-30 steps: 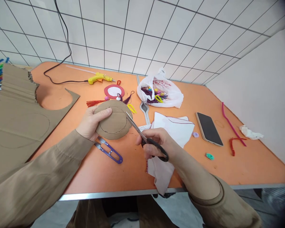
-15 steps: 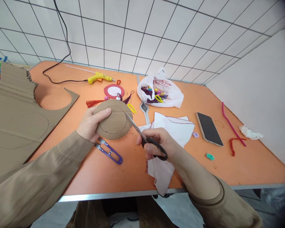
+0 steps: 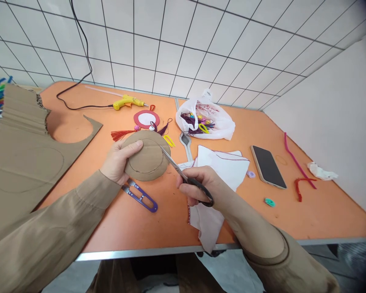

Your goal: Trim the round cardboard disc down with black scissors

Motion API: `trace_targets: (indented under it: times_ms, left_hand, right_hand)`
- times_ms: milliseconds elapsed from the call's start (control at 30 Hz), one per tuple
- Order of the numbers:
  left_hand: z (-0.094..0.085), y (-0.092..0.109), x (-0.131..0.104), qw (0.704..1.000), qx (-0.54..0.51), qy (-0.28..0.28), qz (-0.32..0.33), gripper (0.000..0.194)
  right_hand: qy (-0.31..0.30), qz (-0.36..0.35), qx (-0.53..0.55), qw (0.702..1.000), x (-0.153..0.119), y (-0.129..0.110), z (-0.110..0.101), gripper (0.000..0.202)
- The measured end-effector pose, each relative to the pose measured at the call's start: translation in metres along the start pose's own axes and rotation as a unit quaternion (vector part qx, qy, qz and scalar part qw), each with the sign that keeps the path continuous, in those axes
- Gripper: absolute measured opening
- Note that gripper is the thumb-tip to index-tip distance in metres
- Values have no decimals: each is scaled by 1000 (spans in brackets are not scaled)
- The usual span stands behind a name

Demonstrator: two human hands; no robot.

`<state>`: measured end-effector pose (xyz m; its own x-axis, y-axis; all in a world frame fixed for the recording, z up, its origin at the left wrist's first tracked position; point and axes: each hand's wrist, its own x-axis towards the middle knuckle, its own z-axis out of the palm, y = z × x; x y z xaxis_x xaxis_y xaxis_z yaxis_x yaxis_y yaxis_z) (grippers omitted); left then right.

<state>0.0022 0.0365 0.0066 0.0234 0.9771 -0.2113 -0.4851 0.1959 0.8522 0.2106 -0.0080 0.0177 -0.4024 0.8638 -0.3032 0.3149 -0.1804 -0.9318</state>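
Gripping disc (image 3: 148, 156) by its left side in left fingers (image 3: 134, 149), above the surface (image 3: 171, 221); holding scissors (image 3: 174, 163) in right fingers (image 3: 190, 190), tip at inner line (image 3: 162, 159). Scarcely changed from a moment earlier, leaving disc's centre in place.

Phone (image 3: 268, 167) lying flat — white scrap (image 3: 322, 171) farther right, perhaps tissue.

In my left hand (image 3: 117, 158) I hold a round, brown cardboard disc (image 3: 146, 156), its face towards me, a circular line marked inside its edge. My scissors (image 3: 177, 167), black-handled and slanting from my right hand (image 3: 212, 179), bring their slim metal tips to that line's right side.
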Motion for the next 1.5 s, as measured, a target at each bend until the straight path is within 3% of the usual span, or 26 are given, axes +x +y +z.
trace_targets:
  times_ms: [267,567,867,1233,1500]
  left_hand:
    - [-1,1,3,1000,-6,4,-10,20]
    - [-5,5,4,1000,5,-1,17,27]
    - [-1,8,1,999,26,11,26,31]
    - [-2,7,2,1000,18,8,21,28]
    - [-1,6,4,998,8,30,49,26]
  right_hand:
    - [-17,17,22,999,1,1,0,13]
    - [-66,-27,77,995,2,6,-5,32]
    - [-64,-25,77,995,-1,-1,-5,40]
    - [-44,-8,89,995,-1,-2,-3,31]
    - [-54,-28,156,986,-4,3,-4,43]
